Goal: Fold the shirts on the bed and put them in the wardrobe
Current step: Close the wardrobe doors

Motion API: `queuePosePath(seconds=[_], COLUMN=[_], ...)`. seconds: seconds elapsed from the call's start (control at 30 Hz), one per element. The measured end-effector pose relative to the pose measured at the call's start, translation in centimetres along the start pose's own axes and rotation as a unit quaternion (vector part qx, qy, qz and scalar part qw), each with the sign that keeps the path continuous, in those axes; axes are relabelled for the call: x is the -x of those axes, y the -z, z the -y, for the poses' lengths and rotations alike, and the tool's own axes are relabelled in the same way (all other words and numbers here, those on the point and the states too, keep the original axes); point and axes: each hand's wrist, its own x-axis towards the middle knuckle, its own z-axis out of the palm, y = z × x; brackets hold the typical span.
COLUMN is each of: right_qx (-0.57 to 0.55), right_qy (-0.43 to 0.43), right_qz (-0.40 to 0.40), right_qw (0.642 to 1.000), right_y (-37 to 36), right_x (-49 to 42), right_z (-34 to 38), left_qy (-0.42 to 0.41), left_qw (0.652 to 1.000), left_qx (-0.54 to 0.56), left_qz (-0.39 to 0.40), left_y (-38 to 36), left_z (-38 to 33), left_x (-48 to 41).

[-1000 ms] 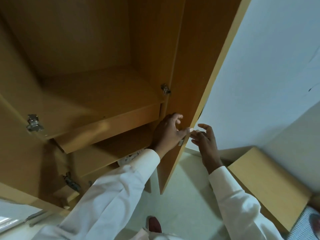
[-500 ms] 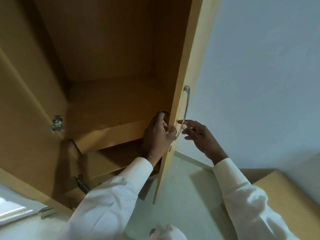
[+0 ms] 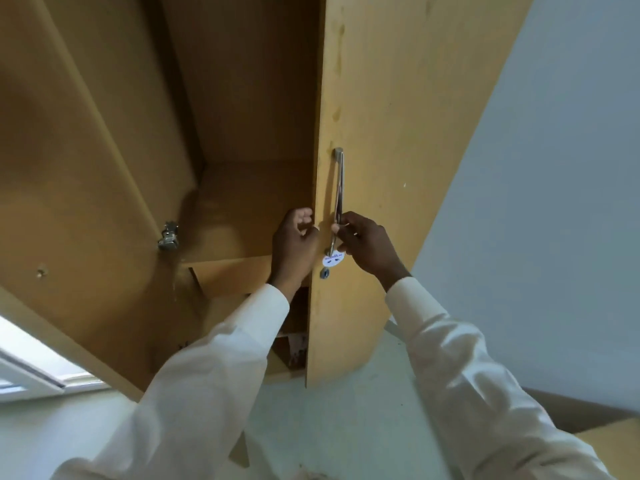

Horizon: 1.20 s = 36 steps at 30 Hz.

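View from the person's head, looking up into a tall wooden wardrobe (image 3: 242, 98). Its right door (image 3: 398, 133) is standing partly swung out, showing its front face, with its free edge running down the middle of the view. A slim metal handle (image 3: 338, 188) is running upright along that edge. The right grip (image 3: 367, 247), a bare hand in a white sleeve (image 3: 485, 393), is pinching the lower end of the handle between thumb and curled fingers. Just under that hand, a small round white sticker (image 3: 333, 260) is showing on the door, and a keyhole (image 3: 325, 273) is sitting just below the sticker. The left grip (image 3: 294, 244), also bare and coming out of a white sleeve (image 3: 207, 375), is reaching inside the wardrobe. Its fingers are curling against the door's free edge and its thumb tip is resting on that edge, level with the right hand and just beside it. Behind the left hand, a bare wooden shelf (image 3: 235, 209) is spanning the wardrobe, its front edge passing behind the wrist. On the left, a wide wooden panel (image 3: 69, 168) is leaning outward, carrying a metal hinge (image 3: 168, 237) near the shelf's left end. Lower down, beside the door edge, a pale patterned scrap (image 3: 296, 341) is peeking out; what it is cannot be told. A pale wall (image 3: 554, 202) is filling the right side.
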Motion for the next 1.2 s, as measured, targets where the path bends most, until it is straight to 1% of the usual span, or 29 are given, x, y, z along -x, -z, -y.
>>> queuePosePath(seconds=[0.07, 0.13, 0.37, 0.47, 0.53, 0.6, 0.67, 0.77, 0.83, 0.9, 0.97, 1.03, 1.1, 1.13, 1.17, 1.2], right_qx=[0.023, 0.032, 0.067, 0.048, 0.027, -0.007, -0.089, -0.188, -0.229, -0.245, -0.26, -0.282, -0.297, -0.296, -0.291, -0.279], right_qy=[0.007, 0.012, -0.012, -0.034, -0.051, -0.062, -0.074, -0.083, -0.08, -0.074, -0.076, -0.075, -0.079, -0.081, -0.078, -0.068], right_qz=[-0.001, 0.002, 0.026, 0.032, 0.031, 0.021, 0.011, 0.036, 0.066, 0.089, 0.102, 0.103, 0.107, 0.112, 0.117, 0.123], right_qw=[1.0, 0.999, 0.997, 0.998, 0.998, 0.998, 0.993, 0.978, 0.968, 0.963, 0.957, 0.951, 0.945, 0.945, 0.946, 0.95], right_y=[-0.7, -1.3, -2.0, -2.0, -2.0, -2.3, -2.5, -3.8, -5.1, -6.3, -8.3, -9.8, -11.6, -12.6, -13.4, -14.1], right_x=[-1.8, -3.4, -6.8, -6.7, -5.6, -3.1, 0.0, 5.4, 9.0, 12.1, 14.6, 16.4, 17.9, 18.7, 19.2, 20.0], right_z=[-0.4, -0.8, -0.4, -0.2, -0.1, 0.6, 1.3, 3.4, 5.3, 7.0, 9.1, 10.8, 12.4, 13.1, 13.6, 14.1], left_qy=[0.046, 0.069, 0.11, 0.114, 0.097, 0.059, 0.029, 0.0, -0.01, -0.03, -0.074, -0.13, -0.165, -0.166, -0.157, -0.137], left_qw=[0.997, 0.994, 0.989, 0.988, 0.99, 0.995, 0.997, 0.992, 0.991, 0.993, 0.993, 0.987, 0.969, 0.959, 0.955, 0.958], left_qx=[0.054, 0.076, 0.103, 0.102, 0.084, 0.05, 0.022, 0.025, 0.043, 0.066, 0.081, 0.069, 0.037, 0.026, 0.024, 0.019], left_qz=[0.016, 0.028, 0.014, 0.038, 0.055, 0.058, 0.068, 0.12, 0.129, 0.097, 0.038, -0.058, -0.179, -0.226, -0.251, -0.253], left_y=[-0.1, -0.2, -0.7, -0.5, -0.2, 1.0, 2.4, 6.6, 10.0, 13.3, 17.2, 20.4, 23.3, 24.7, 25.7, 26.7], left_z=[-0.4, -0.9, -2.2, -1.9, -1.7, -1.3, -0.4, 1.5, 2.3, 1.7, 0.7, -0.2, 0.3, 1.1, 1.8, 2.5], left_x=[-1.1, -2.1, -4.7, -4.7, -3.8, -1.6, 1.4, 8.1, 12.8, 17.5, 21.3, 23.2, 23.3, 23.0, 22.2, 21.5])
